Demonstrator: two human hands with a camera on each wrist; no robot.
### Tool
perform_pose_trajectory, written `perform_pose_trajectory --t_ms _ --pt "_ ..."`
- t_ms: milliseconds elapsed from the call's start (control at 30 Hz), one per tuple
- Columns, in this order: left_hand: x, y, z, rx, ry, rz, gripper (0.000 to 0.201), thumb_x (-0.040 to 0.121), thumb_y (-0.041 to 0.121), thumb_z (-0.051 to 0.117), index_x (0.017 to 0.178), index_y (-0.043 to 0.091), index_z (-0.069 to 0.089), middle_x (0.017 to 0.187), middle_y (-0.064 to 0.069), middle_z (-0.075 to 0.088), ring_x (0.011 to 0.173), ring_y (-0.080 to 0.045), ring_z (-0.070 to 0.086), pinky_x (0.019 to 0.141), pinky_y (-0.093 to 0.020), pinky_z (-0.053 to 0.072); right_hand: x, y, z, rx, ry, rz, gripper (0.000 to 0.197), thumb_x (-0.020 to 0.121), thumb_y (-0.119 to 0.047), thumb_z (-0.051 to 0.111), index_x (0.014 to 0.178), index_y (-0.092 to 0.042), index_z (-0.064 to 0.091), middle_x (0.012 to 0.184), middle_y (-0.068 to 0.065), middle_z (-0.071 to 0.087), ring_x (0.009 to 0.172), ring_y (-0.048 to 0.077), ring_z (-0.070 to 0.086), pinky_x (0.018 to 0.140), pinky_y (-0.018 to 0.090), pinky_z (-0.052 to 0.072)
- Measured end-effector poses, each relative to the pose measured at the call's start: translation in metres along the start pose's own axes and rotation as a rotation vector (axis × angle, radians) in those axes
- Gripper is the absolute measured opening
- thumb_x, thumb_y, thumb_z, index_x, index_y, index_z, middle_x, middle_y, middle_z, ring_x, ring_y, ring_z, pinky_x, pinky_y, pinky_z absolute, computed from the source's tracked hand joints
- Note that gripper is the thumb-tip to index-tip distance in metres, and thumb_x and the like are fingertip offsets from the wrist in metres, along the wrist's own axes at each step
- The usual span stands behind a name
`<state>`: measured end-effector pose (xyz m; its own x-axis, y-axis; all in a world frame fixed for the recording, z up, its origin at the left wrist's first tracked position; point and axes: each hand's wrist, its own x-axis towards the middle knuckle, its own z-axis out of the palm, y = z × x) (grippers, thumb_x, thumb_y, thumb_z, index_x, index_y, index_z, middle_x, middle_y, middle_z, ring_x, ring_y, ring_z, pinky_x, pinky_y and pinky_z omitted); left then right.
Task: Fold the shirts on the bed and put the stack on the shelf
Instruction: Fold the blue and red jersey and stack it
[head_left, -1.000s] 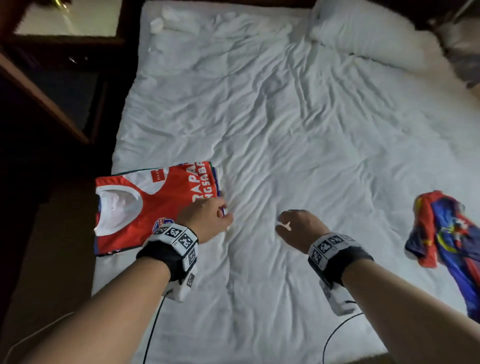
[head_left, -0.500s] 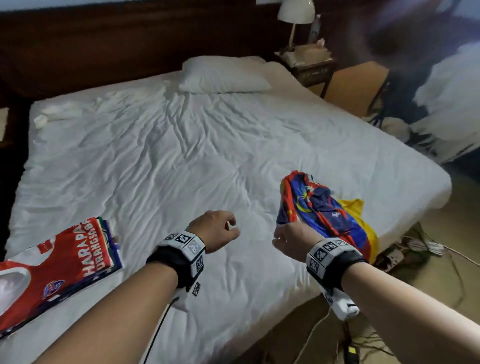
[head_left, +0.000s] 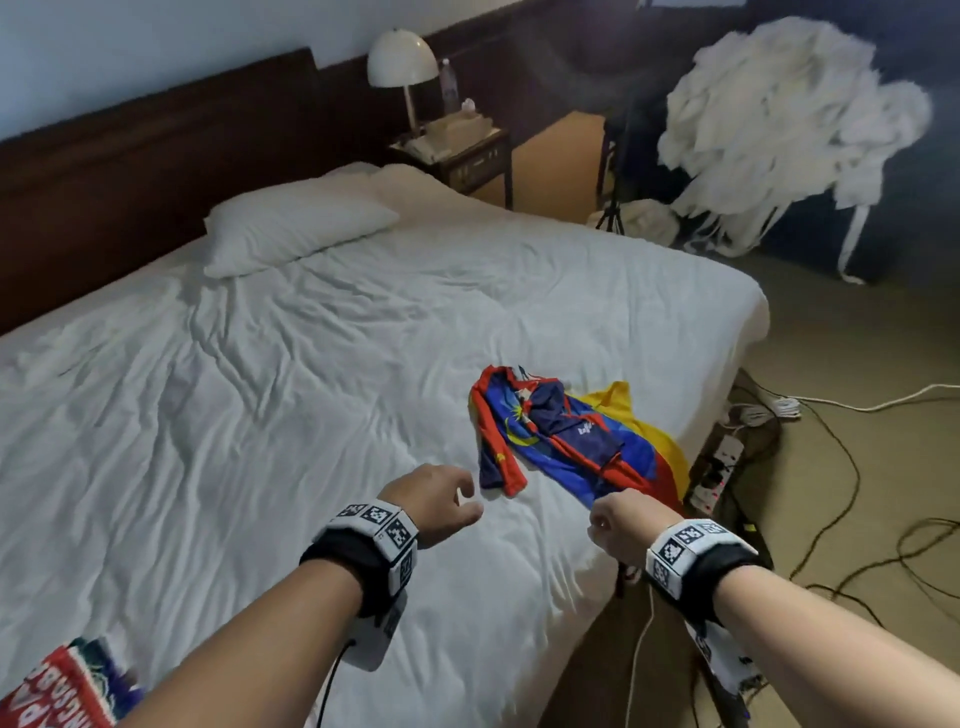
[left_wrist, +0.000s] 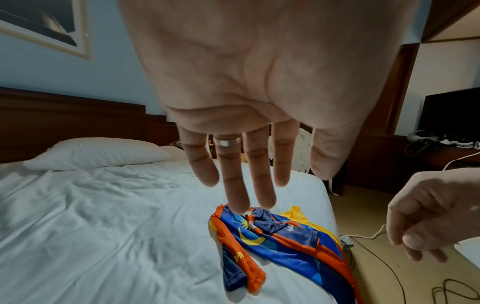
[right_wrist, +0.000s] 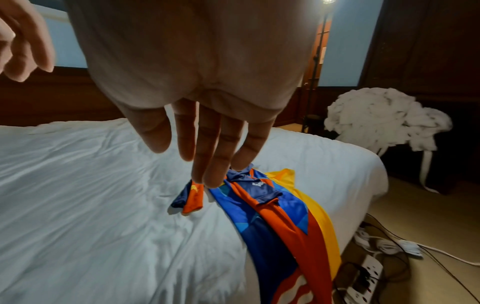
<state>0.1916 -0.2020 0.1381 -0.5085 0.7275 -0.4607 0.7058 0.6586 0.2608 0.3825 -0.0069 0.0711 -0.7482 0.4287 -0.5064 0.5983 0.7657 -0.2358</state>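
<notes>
Crumpled shirt (head_left: 566, 441) on bed (head_left: 260, 389), pillow (head_left: 291, 228) behind.

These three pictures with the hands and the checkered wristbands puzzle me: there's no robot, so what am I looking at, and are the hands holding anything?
No machine here: a person wears three cameras. The wide picture comes from the head and looks down at both arms; the other two come from the wrists and look along each palm to the fingers. The checkered black wristbands carry those wrist cameras.

The left hand and right hand are both open and hold nothing; they reach over a bed with a rumpled white sheet.

On the sheet, near the bed's edge, lies a crumpled blue, red and yellow shirt, partly hanging over the side. A folded red shirt with white lettering lies at the picture's lower left corner. A white pillow sits by the headboard.
</notes>
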Motion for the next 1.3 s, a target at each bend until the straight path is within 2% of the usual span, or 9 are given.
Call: perform_pose_trajectory --t_ms 100,333,500,667,767,900,1000,1133,1300 --pt "0.018 -0.006 -0.007 -0.007 -0.011 0.019 0.036 0.09 0.052 0.057 0.116 0.028 0.065 0.115 0.004 0.067 0.107 -0.018 0.061 0.095 -0.037 0.05 0.012 0.002 -0.004 0.047 0.026 0.042 0.023 0.092 -0.037 0.053 0.073 -0.024 0.053 0.082 -0.003 0.056 0.089 0.027 0.064 0.068 0.026 0.04" --pt "0.077 -0.014 -0.017 -0.126 -0.028 0.05 0.027 0.09 0.048 0.064 0.1 0.024 0.071 0.098 0.004 0.07 0.093 -0.016 0.065 0.086 -0.035 0.054 0.064 -0.008 -0.018 0.07 -0.025 0.02 0.021 0.096 -0.036 0.052 0.088 -0.02 0.063 0.086 0.002 0.061 0.08 0.023 0.055 0.068 0.028 0.039" --pt "0.157 -0.009 -0.026 -0.203 -0.012 0.026 0.015 0.09 0.041 0.065 0.092 0.027 0.069 0.093 0.003 0.072 0.087 -0.016 0.066 0.082 -0.033 0.054 0.151 0.014 -0.031 0.158 -0.088 0.034 0.024 0.091 -0.035 0.056 0.072 -0.022 0.057 0.09 0.007 0.069 0.085 0.028 0.063 0.07 0.034 0.048" --pt "0.256 -0.013 -0.024 -0.225 0.016 -0.115 0.015 0.09 0.038 0.064 0.097 0.027 0.07 0.085 0.007 0.065 0.089 -0.018 0.063 0.084 -0.033 0.052 0.263 0.043 -0.044 0.175 -0.156 0.059 0.031 0.092 -0.03 0.053 0.064 -0.015 0.052 0.081 0.01 0.062 0.083 0.029 0.06 0.065 0.031 0.037" --pt "0.303 -0.02 -0.013 -0.276 0.012 -0.229 0.013 0.091 0.036 0.063 0.096 0.026 0.07 0.086 0.005 0.066 0.088 -0.02 0.063 0.084 -0.034 0.051 0.33 0.053 -0.043 0.228 -0.166 0.094 0.025 0.091 -0.036 0.052 0.083 -0.013 0.059 0.094 0.013 0.064 0.095 0.032 0.062 0.068 0.032 0.035" --pt "0.334 -0.033 0.01 -0.316 -0.078 -0.35 0.013 0.091 0.035 0.063 0.095 0.024 0.07 0.088 0.003 0.069 0.088 -0.021 0.064 0.082 -0.034 0.051 0.4 0.053 -0.035 0.319 -0.14 0.2 0.054 0.089 -0.051 0.056 0.115 -0.004 0.055 0.115 0.019 0.06 0.108 0.035 0.06 0.078 0.035 0.041" --pt "0.345 -0.044 0.02 -0.33 -0.139 -0.412 0.016 0.092 0.035 0.063 0.097 0.023 0.071 0.087 0.005 0.069 0.087 -0.019 0.064 0.082 -0.035 0.053 0.43 0.048 -0.023 0.35 -0.154 0.247 0.069 0.081 -0.065 0.06 0.11 -0.002 0.057 0.108 0.017 0.063 0.102 0.033 0.064 0.073 0.032 0.042" --pt "0.351 -0.054 0.024 -0.343 -0.156 -0.48 0.015 0.092 0.036 0.061 0.098 0.025 0.069 0.09 0.006 0.068 0.087 -0.017 0.064 0.081 -0.034 0.053 0.446 0.053 -0.013 0.352 -0.184 0.269 0.056 0.086 -0.043 0.066 0.12 -0.005 0.042 0.119 0.019 0.059 0.109 0.039 0.06 0.083 0.038 0.046" --pt "0.35 -0.058 0.023 -0.356 -0.172 -0.505 0.017 0.093 0.038 0.06 0.101 0.026 0.069 0.091 0.008 0.066 0.087 -0.015 0.063 0.081 -0.034 0.053 0.459 0.07 -0.026 0.403 -0.242 0.211 0.036 0.085 -0.036 0.063 0.111 -0.011 0.055 0.115 0.017 0.064 0.105 0.037 0.061 0.083 0.035 0.045"
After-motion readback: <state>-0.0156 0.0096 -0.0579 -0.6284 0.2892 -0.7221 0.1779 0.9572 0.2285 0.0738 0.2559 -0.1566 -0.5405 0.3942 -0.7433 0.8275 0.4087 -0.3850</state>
